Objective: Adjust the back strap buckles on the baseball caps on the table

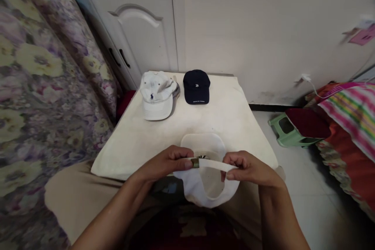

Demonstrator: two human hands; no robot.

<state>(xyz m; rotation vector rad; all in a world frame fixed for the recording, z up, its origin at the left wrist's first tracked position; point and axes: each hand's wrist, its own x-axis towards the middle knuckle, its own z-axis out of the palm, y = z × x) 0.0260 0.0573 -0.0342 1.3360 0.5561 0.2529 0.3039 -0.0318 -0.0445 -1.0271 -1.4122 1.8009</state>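
A white baseball cap [193, 187] is held at the table's near edge, its brim pointing away from me and its back strap [215, 164] facing me. My left hand [171, 162] pinches the strap's left end, beside a brass-coloured buckle [195, 163]. At the strap's right end, the thumb and fingers of my right hand [243, 168] are closed on the band. Through the back opening the cap's inside shows. Further off on the table lie a white cap with a small dark logo [157, 93] and a navy cap with white lettering [196, 86].
The caps are on a small table with a cream cover [228, 121], against a white wall and a cabinet [140, 27]. A floral curtain [43, 105] hangs close on the left. To the right stand a green stool [283, 131] and a bed with striped cloth [354, 105].
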